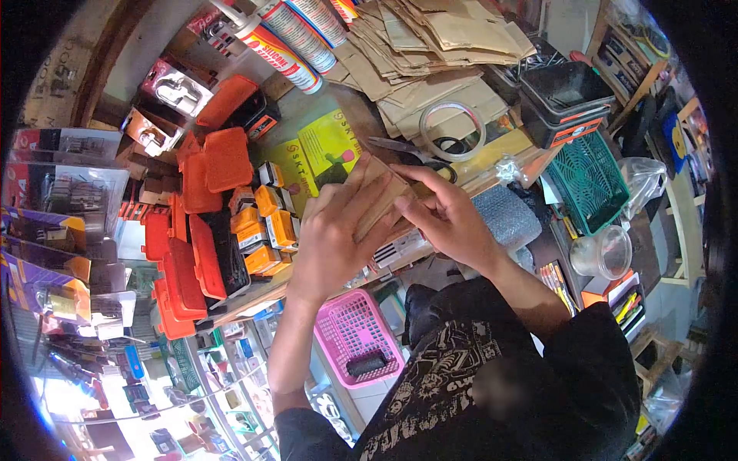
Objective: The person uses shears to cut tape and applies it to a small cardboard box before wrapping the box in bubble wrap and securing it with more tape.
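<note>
Above the counter edge, both hands are on a flat piece of brown paper or thin card point(382, 201), like those in the stack behind it. My left hand point(334, 230) lies over its left side with fingers spread along it, pressing on the surface. At the right edge, my right hand point(446, 219) pinches it between thumb and fingers. Just beyond the hands, a scissors blade point(396, 145) points left, its handles partly covered. A yellow printed leaflet point(327, 150) lies on the counter to the left of the piece.
A tape roll point(483, 138) rests beside a pile of brown paper pieces point(430, 46). Silicone tubes point(280, 58) stand at the back. Orange cases point(181, 276) and small yellow boxes point(269, 223) line the left. A pink basket point(327, 338) sits below; a green basket point(588, 184) is right.
</note>
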`<state>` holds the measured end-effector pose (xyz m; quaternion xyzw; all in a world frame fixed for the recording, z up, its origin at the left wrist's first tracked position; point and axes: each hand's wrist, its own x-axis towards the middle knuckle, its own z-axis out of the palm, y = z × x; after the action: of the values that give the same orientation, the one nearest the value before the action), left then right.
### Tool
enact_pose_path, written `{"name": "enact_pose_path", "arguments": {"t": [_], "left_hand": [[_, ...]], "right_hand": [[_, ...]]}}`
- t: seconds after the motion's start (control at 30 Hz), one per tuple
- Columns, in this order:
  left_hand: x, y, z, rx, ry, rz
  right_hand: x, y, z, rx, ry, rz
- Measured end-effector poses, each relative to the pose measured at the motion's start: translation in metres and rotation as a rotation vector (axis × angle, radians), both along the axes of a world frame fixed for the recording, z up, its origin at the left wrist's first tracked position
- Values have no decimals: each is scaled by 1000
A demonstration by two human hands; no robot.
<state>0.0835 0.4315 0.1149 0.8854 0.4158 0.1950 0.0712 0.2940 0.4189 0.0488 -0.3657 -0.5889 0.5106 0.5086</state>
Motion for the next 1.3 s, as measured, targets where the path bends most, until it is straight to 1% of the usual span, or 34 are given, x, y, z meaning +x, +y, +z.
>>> {"name": "enact_pose_path", "arguments": {"t": [0.13,0.2,0.23,0.33,0.4,0.57,0.63,0.67,0.7,0.73,0.77,0.83,0.9,0.97,1.07,1.13,1.23,1.3], "left_hand": [[1,-1,3,31,-5,-23],[4,-3,4,-30,-46,26],[5,-4,3,-30,-50,22],[2,-2,0,31,-12,5],[2,0,-1,85,-18,-15],[3,-1,3,112,20,-20],[2,-1,3,114,22,-17],[2,-1,3,67,9,-5],[2,-2,3,20,-4,7],[3,-3,2,22,-5,14],[4,-3,2,14,-8,23],[4,-2,4,6,-13,34],[4,-1,6,-43,-21,38],[3,-2,2,-20,-20,46],[7,-3,1,22,-19,63],[8,-5,-1,42,-20,86],[7,-4,-2,63,-97,93],[5,-4,-1,50,9,87]], "right_hand": [[-3,1,-4,7,36,-7],[-3,0,-2,15,74,14],[-2,-1,2,-31,46,35],[0,-1,4,-60,35,50],[-2,1,2,-31,24,34],[1,2,6,35,-12,18],[8,3,20,-87,-100,110],[9,3,19,-85,-102,113],[9,2,18,-84,-158,95],[8,2,16,-83,-215,79],[5,3,12,-81,-214,84],[-1,4,5,64,-75,-1],[-5,2,4,58,-52,-10],[-6,3,2,67,-29,-14],[-6,3,-2,-2,-38,37],[-9,1,2,-42,118,61],[-10,2,-2,-48,150,81],[-7,-1,4,-70,123,84]]}}
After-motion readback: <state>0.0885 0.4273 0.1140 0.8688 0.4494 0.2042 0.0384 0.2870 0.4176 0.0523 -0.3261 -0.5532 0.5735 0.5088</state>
